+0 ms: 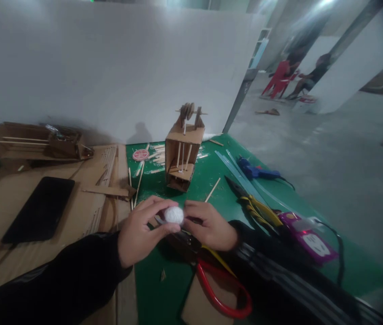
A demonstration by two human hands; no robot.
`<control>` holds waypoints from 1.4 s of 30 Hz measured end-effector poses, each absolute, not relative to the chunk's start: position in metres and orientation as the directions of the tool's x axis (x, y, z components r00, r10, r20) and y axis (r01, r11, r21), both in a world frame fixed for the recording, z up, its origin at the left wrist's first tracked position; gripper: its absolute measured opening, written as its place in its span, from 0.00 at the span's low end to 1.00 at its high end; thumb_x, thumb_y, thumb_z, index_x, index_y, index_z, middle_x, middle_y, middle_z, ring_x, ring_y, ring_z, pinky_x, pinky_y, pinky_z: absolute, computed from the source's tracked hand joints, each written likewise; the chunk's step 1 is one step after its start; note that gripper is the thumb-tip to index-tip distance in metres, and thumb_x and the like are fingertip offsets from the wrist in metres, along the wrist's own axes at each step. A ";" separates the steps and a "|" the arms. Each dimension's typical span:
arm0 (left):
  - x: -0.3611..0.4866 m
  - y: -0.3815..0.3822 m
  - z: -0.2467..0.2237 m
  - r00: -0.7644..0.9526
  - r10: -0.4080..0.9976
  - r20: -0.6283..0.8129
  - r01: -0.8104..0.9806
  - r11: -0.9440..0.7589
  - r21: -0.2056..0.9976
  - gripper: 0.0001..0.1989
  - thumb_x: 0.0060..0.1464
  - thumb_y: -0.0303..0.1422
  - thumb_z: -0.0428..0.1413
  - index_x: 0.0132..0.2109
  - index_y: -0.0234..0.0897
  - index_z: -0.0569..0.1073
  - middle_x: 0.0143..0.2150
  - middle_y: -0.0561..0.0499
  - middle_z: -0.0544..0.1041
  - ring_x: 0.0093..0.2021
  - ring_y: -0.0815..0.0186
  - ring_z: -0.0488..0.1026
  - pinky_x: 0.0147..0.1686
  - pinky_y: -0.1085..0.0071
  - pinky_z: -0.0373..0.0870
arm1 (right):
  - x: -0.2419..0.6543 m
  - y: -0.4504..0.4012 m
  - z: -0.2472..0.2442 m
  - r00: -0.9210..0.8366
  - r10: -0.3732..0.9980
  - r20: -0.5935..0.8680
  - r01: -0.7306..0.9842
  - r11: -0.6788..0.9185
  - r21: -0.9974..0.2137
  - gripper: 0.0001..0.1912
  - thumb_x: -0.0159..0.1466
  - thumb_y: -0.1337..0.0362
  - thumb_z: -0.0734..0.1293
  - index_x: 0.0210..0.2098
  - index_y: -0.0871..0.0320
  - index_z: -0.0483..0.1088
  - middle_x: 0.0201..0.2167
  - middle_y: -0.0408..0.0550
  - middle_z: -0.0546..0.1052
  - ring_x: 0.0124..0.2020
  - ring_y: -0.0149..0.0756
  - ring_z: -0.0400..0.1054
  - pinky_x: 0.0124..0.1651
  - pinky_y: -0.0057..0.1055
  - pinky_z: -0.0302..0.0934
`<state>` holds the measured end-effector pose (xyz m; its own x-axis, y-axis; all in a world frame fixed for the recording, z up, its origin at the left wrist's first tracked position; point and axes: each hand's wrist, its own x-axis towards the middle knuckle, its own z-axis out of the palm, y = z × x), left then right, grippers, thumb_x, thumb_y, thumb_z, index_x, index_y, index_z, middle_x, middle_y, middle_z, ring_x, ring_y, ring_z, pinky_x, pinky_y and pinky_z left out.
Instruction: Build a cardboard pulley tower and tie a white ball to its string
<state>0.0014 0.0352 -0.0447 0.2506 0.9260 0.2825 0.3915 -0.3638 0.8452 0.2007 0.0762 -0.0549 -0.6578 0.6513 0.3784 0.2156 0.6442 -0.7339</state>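
Observation:
Between the thumb and fingers of my left hand (139, 232) is a white ball (174, 216) that looks like wound thread. My right hand (211, 225) is closed in a pinch at the ball's right side; whatever its fingertips hold is hidden. Below both hands lie red-handled scissors (223, 295), partly covered by my right hand and sleeve. Just beyond the hands stands an upright cardboard box frame (185, 135) with sticks inside and cardboard discs on a stick axle on top.
Pliers (255, 203), a blue glue gun (259, 170), clear glue sticks (238, 174) and a purple power strip (308, 237) lie right. At left are a black phone (39, 210), cardboard sheets (91, 158) and another cardboard model (39, 141). Loose sticks (159, 155) lie behind. People sit far off.

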 end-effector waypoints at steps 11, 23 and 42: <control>0.005 0.036 -0.059 0.124 0.980 0.157 0.217 -0.181 0.959 0.14 0.52 0.34 0.61 0.46 0.38 0.70 0.42 0.48 0.77 0.40 0.64 0.74 0.39 0.71 0.71 | 0.193 0.051 -0.048 -0.794 0.522 0.311 0.304 0.785 -0.539 0.08 0.65 0.70 0.59 0.37 0.61 0.70 0.31 0.49 0.72 0.31 0.32 0.64 0.33 0.26 0.57; 0.003 0.044 -0.048 0.270 0.959 -0.088 -0.166 0.136 0.977 0.23 0.50 0.33 0.63 0.54 0.35 0.72 0.43 0.46 0.80 0.42 0.65 0.76 0.44 0.69 0.72 | 0.205 0.058 -0.040 -0.786 0.472 0.400 0.248 0.833 -0.495 0.07 0.61 0.71 0.59 0.30 0.59 0.67 0.25 0.47 0.69 0.26 0.32 0.60 0.29 0.27 0.54; 0.002 0.039 -0.048 0.417 0.908 0.042 0.231 -0.151 0.961 0.18 0.50 0.32 0.62 0.48 0.37 0.72 0.40 0.48 0.76 0.38 0.65 0.74 0.40 0.70 0.70 | 0.215 0.073 -0.037 -0.689 0.461 0.559 0.318 0.886 -0.338 0.10 0.68 0.68 0.58 0.36 0.60 0.70 0.28 0.49 0.72 0.29 0.33 0.64 0.31 0.28 0.58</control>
